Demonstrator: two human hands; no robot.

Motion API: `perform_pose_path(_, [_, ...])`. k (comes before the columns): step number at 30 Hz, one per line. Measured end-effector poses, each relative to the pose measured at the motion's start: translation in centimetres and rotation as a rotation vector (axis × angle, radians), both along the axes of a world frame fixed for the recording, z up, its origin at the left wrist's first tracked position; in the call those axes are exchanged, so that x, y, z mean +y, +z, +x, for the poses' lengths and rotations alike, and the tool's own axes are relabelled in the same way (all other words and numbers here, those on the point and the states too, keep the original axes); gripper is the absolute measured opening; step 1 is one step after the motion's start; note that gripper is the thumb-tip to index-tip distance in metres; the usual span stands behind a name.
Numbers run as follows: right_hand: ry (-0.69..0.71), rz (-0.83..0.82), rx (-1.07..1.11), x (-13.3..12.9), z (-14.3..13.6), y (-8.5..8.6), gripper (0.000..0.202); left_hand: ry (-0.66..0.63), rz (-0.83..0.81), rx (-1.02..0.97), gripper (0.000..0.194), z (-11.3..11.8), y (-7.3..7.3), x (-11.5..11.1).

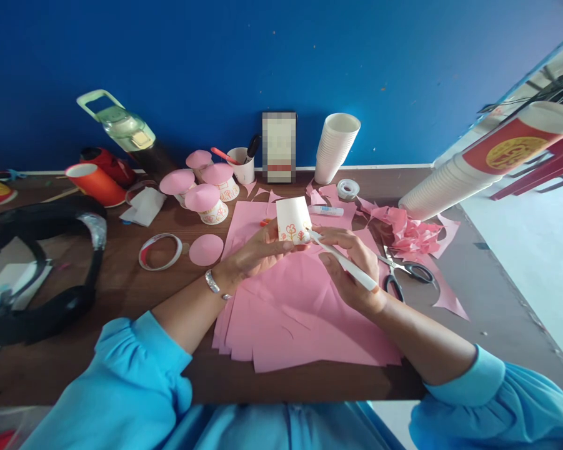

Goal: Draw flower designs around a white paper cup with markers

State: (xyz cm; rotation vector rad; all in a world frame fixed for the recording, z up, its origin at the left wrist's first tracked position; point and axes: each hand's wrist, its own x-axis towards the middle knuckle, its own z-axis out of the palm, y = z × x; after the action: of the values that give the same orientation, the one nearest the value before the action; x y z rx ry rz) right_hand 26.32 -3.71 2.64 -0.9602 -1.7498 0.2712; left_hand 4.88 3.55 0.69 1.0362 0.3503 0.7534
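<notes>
My left hand point(257, 251) is closed around a white paper cup point(292, 215), with orange and red flowers drawn along its lower edge. A white marker point(349, 261) is pinched in my right hand point(356, 265), its tip at the flowers on the cup's right side. Both hands are above a stack of pink paper sheets point(285, 337). To the left stand several small cups with pink cone tops point(203, 197), some with similar flowers. Beside them lies a pink paper disc point(206, 250).
Scissors point(405, 270), crumpled pink scraps point(405, 230), a tape roll point(347, 189) and a glue stick point(327, 211) lie right. Cup stacks point(335, 150) and a phone point(280, 148) stand behind. Left are a bottle point(131, 131), an orange cup point(96, 184), a white ring point(160, 251) and a black headset point(42, 269).
</notes>
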Motion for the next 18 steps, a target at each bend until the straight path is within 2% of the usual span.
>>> perform_pose_path(8, [0.052, -0.022, -0.018, -0.1, 0.0, 0.1, 0.015, 0.053, 0.009, 0.037, 0.054, 0.2, 0.3, 0.0])
perform_pose_path(13, [0.078, 0.059, 0.024, 0.0, -0.1, 0.1, 0.018, 0.064, 0.014, 0.037, 0.048, 0.2, 0.8, -0.3])
perform_pose_path(18, [0.059, 0.015, 0.005, -0.1, -0.2, 0.1, 0.016, 0.063, -0.030, 0.033, 0.046, 0.2, 1.1, -0.4])
